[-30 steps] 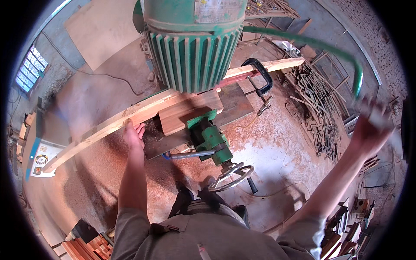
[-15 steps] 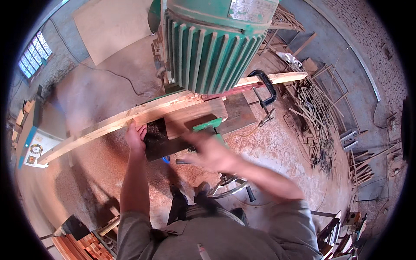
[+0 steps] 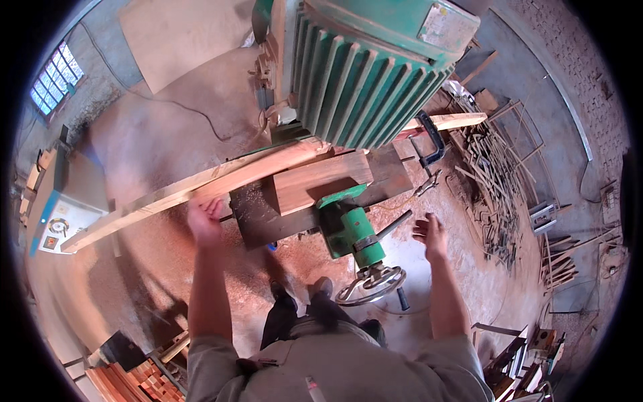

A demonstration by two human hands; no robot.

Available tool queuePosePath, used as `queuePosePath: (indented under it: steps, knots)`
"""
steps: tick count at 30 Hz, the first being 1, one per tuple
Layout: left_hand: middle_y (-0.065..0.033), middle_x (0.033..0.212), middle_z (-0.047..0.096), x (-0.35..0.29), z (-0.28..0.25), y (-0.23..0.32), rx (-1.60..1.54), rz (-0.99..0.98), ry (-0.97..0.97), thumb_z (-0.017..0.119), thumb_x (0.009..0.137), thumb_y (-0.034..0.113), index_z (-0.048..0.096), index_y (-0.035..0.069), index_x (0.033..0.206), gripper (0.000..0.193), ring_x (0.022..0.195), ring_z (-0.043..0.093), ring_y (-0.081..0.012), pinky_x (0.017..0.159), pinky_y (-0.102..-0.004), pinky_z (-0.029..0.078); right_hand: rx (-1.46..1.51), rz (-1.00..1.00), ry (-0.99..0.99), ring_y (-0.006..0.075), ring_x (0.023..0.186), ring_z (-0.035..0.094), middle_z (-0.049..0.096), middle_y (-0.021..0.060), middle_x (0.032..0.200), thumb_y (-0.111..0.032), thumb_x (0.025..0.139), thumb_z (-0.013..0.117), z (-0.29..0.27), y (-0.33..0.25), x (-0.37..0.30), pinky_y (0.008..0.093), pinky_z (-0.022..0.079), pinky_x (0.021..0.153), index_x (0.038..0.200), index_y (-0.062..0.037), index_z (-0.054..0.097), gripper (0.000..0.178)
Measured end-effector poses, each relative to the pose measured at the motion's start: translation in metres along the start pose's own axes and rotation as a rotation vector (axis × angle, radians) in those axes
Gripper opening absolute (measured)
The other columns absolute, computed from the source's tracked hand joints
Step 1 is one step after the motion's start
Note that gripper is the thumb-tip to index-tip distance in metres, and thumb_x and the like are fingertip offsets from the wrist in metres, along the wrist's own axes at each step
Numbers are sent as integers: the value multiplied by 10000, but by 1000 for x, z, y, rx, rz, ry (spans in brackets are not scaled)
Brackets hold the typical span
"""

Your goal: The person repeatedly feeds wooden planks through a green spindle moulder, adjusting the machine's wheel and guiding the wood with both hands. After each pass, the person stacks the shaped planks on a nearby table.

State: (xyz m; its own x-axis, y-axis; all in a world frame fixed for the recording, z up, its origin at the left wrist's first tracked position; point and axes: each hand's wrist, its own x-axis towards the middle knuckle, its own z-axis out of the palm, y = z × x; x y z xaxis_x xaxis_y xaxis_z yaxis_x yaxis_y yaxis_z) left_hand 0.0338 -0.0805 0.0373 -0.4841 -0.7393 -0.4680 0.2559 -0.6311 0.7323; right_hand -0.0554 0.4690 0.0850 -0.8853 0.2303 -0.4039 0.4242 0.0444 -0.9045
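My left hand (image 3: 206, 220), slightly blurred, is closed at the near-left end of a reddish length of wood (image 3: 258, 165). That piece lies along a long pale timber strip (image 3: 137, 209), and its far end runs under a green motor (image 3: 372, 74). To the right, my right hand (image 3: 431, 234) is in the air with fingers apart and nothing in it. Between the hands, a green screw clamp (image 3: 362, 234) with a metal handwheel (image 3: 370, 285) stands against a wooden block (image 3: 321, 182) on a dark metal table (image 3: 258, 218).
A black G-clamp (image 3: 432, 139) grips the strip's right part. At the left stands a grey control box (image 3: 67, 214) with a dial. Scrap sticks (image 3: 492, 194) are piled at the right, and cut wood pieces (image 3: 137, 382) are stacked at lower left.
My right hand has moved right, off the green clamp, and its fingers have spread. The reddish wood now shows along the strip by my left hand. The whole view has shifted slightly.
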Motion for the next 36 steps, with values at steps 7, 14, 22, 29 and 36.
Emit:
queuePosePath:
  steps: [7, 14, 22, 29, 36]
  knots:
    - [-106, 892, 649, 1, -119, 57, -232, -52, -73, 535, 882, 245, 602, 17, 957, 249, 788, 623, -218, 723, -308, 529, 80, -40, 286, 151, 536, 567, 592, 88, 677, -284, 900, 514, -44, 28, -113, 267, 464, 454, 993, -11, 558, 292]
    - [-177, 1147, 530, -75, -144, 54, -420, -254, -929, 483, 926, 173, 467, -40, 1167, 321, 948, 588, -222, 815, -301, 523, -25, -51, 53, 136, 633, 616, 619, 72, 693, -175, 891, 547, -12, 18, -241, 264, 510, 566, 832, 4, 608, 198]
    - [-207, 1333, 399, -281, -44, -22, -54, -383, -1178, 373, 967, 186, 277, -101, 1315, 461, 1185, 456, -316, 974, -337, 438, 318, -409, -467, 137, 1009, 537, 540, 87, 1185, -207, 849, 619, 16, 27, -298, 279, 469, 847, 1354, 9, 309, 631]
    - [-134, 1148, 497, -469, -57, -157, 937, -50, -1464, 559, 797, -5, 440, -25, 1191, 413, 1070, 506, -235, 926, -327, 432, 953, -173, 48, 119, 876, 534, 537, 56, 980, -267, 857, 616, -147, 101, -332, 266, 473, 665, 1168, -39, 423, 432]
    - [-101, 969, 590, -618, -98, -275, 1259, -18, -2120, 622, 770, 6, 501, -28, 1120, 371, 844, 582, -166, 753, -298, 476, 574, -363, 736, 129, 828, 536, 558, 95, 888, -240, 862, 595, -312, 208, -404, 296, 489, 659, 1085, 12, 411, 383]
